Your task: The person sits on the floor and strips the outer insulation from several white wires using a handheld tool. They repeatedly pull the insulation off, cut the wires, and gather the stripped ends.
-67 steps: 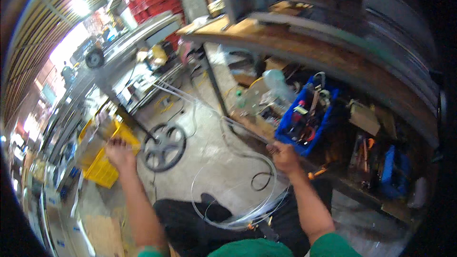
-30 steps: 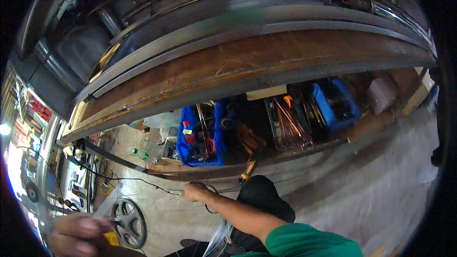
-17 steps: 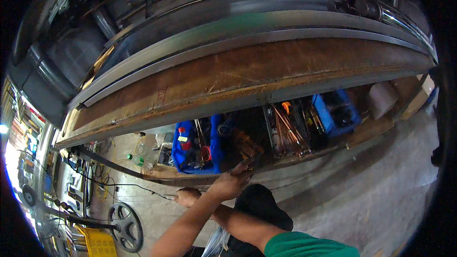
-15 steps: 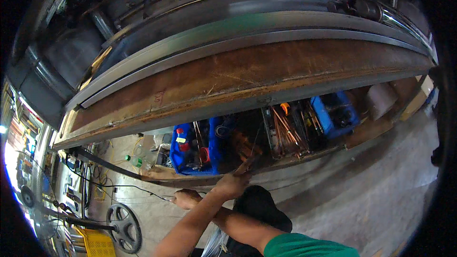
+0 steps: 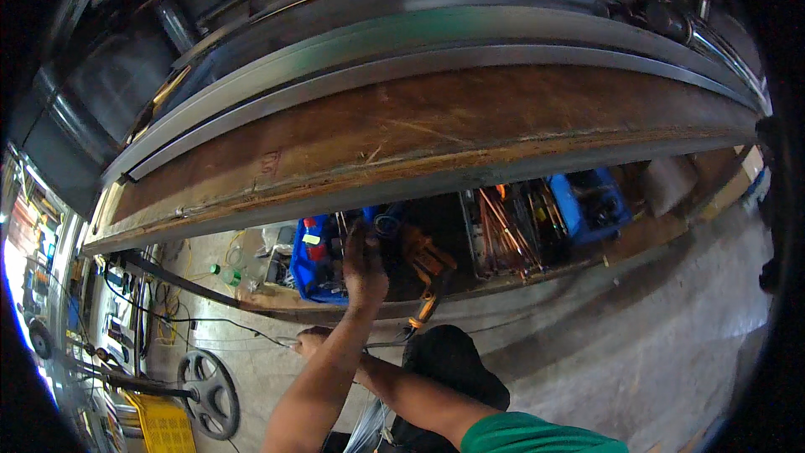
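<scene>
Head view, clock centred on left grip. Left grip [image 5: 363, 273]: over the front of the blue bin [image 5: 298, 267], fingers pointing to 12, their tips dark against the contents. Can't tell how far open it is, or whether it touches anything in there. Bin spreads out at 9 from the hand; red bits and a small yellow tag [image 5: 312, 240] visible inside.

Right grip [image 5: 312, 341]: at 7, below the bin, over the floor [image 5: 579, 352]. Fingers curled closed, looks like on a pale strand [image 5: 288, 341] at the tips. Black cord [image 5: 197, 320] comes in to the same spot from between 9 and 10; can't tell if it's held too.

In the way: left forearm crosses over the right one; left hand hides the bin's right part; bench [image 5: 470, 113] overhangs from 12, front edge cutting off the bin's back.

Around: orange drill [image 5: 429, 262] at 3, near the bin. Copper-coloured rods [image 5: 506, 231] past it, then a second blue bin [image 5: 579, 201], between 2 and 3. Green bottle [image 5: 228, 275] at 9, well apart. Spoked wheel [image 5: 210, 361] and yellow crate [image 5: 163, 426] between 7 and 8. Clear strands [image 5: 369, 430] bunched on the lap at 6.
</scene>
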### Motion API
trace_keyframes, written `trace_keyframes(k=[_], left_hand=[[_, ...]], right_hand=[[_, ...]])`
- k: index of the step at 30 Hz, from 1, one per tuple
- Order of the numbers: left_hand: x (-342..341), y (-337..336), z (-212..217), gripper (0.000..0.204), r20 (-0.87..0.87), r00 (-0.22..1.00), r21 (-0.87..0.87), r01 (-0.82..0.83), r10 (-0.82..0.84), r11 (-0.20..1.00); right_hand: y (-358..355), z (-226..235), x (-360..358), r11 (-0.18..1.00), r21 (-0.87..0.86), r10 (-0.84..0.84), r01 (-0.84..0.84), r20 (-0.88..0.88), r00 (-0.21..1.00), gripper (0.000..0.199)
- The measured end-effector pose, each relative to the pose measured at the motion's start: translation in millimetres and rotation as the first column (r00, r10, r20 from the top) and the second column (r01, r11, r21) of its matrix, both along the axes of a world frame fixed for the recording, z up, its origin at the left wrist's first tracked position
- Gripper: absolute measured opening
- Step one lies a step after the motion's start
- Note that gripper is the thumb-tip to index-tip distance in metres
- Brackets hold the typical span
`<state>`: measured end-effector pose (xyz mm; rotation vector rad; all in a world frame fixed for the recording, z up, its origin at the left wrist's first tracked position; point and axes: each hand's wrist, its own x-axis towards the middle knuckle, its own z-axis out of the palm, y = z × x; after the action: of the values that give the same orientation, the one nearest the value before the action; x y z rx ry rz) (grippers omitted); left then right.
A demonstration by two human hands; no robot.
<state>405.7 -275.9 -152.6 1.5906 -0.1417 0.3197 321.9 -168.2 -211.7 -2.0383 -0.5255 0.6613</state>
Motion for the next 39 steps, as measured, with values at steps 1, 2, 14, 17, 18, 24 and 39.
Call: trace_keyframes(k=[1, 2, 14, 17, 18, 24, 39], left_hand=[[-3, -12, -10, 0.043, 0.077, 0.994, 0.239, 0.059, -0.080, 0.969], [-6, -19, -19, 0.047, 0.169, 0.974, 0.453, 0.058, -0.150, 0.890], [-33, 9, -30, 0.059, -0.387, 0.848, 0.337, 0.496, -0.362, 0.800], [-78, 28, 45, 0.047, -0.255, 0.958, 0.340, 0.219, -0.134, 0.915], [-93, 55, 54, 0.044, -0.104, 0.994, 0.414, 0.082, -0.043, 0.907], [-204, 243, 126, 0.032, 0.320, 0.903, 0.854, -0.405, 0.286, 0.326], [-368, 414, 223, 0.058, -0.585, 0.623, 0.793, 0.573, 0.519, 0.206]], right_hand=[[-1, -12, 0, 0.997, 0.010, -0.078, 0.078, 0.031, 0.996, 0.041], [0, -17, 1, 0.990, 0.028, -0.143, 0.142, 0.065, 0.988, 0.042], [-7, 5, 4, 1.000, -0.010, -0.006, 0.005, -0.018, 1.000, 0.041], [-10, -17, 11, 0.963, 0.240, -0.150, 0.121, 0.106, 0.983, 0.045], [-10, -22, 6, 0.892, 0.433, -0.229, 0.130, 0.184, 0.956, 0.046], [-34, 56, -3, 0.987, 0.059, 0.134, -0.150, 0.217, 0.967, 0.045], [-46, 99, -47, 0.942, -0.185, 0.334, -0.279, 0.474, 0.814, 0.042]])
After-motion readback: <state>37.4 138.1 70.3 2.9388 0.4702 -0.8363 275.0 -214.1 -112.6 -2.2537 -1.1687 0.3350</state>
